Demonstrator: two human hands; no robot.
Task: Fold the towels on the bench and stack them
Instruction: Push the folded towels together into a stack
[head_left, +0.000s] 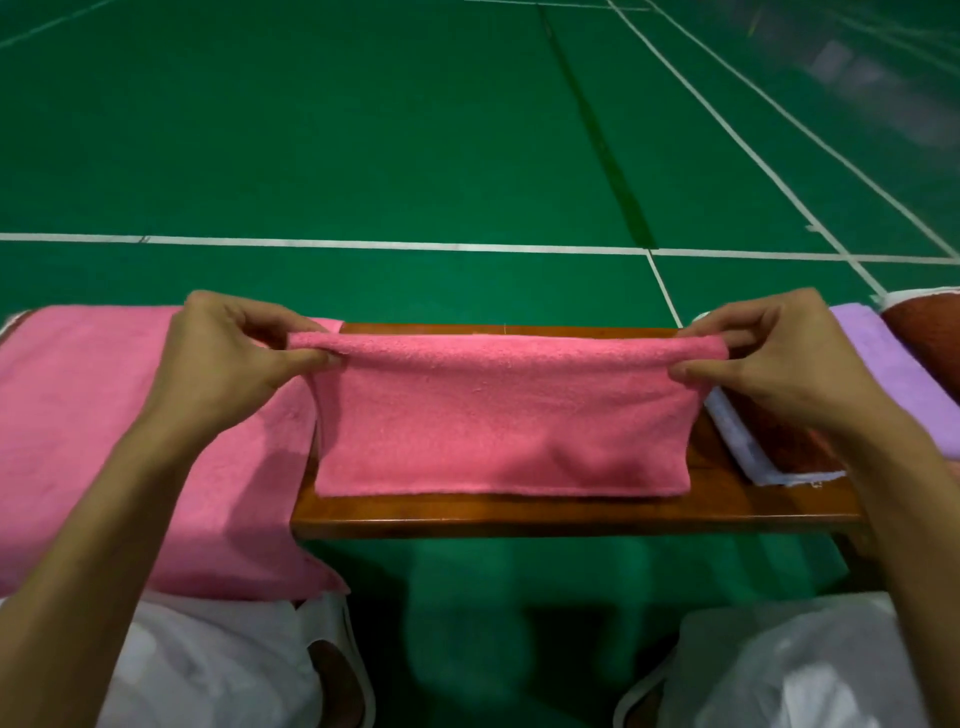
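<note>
A pink towel (498, 415) is doubled over and held up above the wooden bench (571, 512), its lower edge resting on the bench top. My left hand (228, 358) pinches the towel's upper left corner between thumb and fingers. My right hand (763, 358) pinches the upper right corner the same way. The folded top edge is stretched level between both hands.
A larger pink towel (104, 441) lies spread over the bench's left end and hangs off its front. At the right lie a purple towel (888, 364), a white towel (753, 457) and a dark red one (924, 332). White plastic bags (810, 670) sit below; green court floor lies beyond.
</note>
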